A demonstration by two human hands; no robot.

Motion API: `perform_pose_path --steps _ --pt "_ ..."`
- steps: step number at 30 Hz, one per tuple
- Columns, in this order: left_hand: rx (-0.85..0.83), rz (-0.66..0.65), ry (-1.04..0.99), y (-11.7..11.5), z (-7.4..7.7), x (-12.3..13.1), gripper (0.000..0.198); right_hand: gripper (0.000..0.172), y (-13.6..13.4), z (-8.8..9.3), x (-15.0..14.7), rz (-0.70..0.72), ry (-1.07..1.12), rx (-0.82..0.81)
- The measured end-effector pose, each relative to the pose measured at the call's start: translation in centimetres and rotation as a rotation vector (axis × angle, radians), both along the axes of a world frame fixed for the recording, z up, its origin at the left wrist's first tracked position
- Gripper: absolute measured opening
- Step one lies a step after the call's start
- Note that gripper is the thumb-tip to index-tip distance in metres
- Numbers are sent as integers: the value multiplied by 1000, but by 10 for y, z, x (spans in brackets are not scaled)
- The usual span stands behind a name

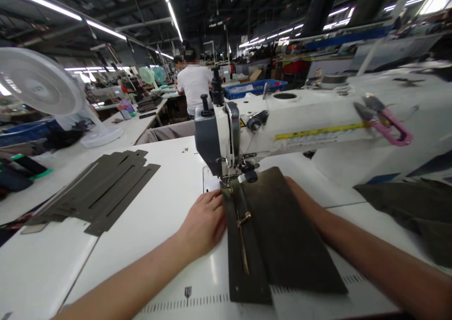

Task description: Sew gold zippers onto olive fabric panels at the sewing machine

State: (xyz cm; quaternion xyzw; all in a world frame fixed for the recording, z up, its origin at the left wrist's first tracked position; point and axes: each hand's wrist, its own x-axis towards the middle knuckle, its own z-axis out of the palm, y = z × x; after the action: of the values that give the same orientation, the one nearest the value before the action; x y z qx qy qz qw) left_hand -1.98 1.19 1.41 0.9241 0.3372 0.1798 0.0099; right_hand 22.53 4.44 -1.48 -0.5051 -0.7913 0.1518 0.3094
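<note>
A dark olive fabric panel [282, 235] lies under the sewing machine head [226, 136]. Along its left strip runs a zipper [243, 244] with gold teeth and a gold slider [243, 219]. My left hand [206, 221] is at the left edge of this strip, just in front of the presser foot [229, 181]. Its fingers are bent together and closed on the edge; the thumb is mostly hidden. My right forearm [328, 221] reaches in from the right, and my right hand is hidden behind the raised far part of the panel.
Slotted olive pieces [113, 188] are stacked at the left on the white table [169, 207]. More dark fabric [413, 212] lies at the right. Pink-handled snips [395, 127] rest against the machine arm. A white fan [38, 84] stands at left; a person in white [196, 87] sits beyond.
</note>
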Motion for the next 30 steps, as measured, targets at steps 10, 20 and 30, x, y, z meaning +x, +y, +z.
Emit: perform_pose_path --steps 10,20,30 --pt "62 114 78 -3 0 15 15 24 6 19 7 -306 -338 77" --pt "93 140 -25 -3 -7 15 16 14 1 21 -15 -211 -611 354" --pt "203 -33 -119 7 -24 2 26 39 -30 -4 -62 162 -278 304"
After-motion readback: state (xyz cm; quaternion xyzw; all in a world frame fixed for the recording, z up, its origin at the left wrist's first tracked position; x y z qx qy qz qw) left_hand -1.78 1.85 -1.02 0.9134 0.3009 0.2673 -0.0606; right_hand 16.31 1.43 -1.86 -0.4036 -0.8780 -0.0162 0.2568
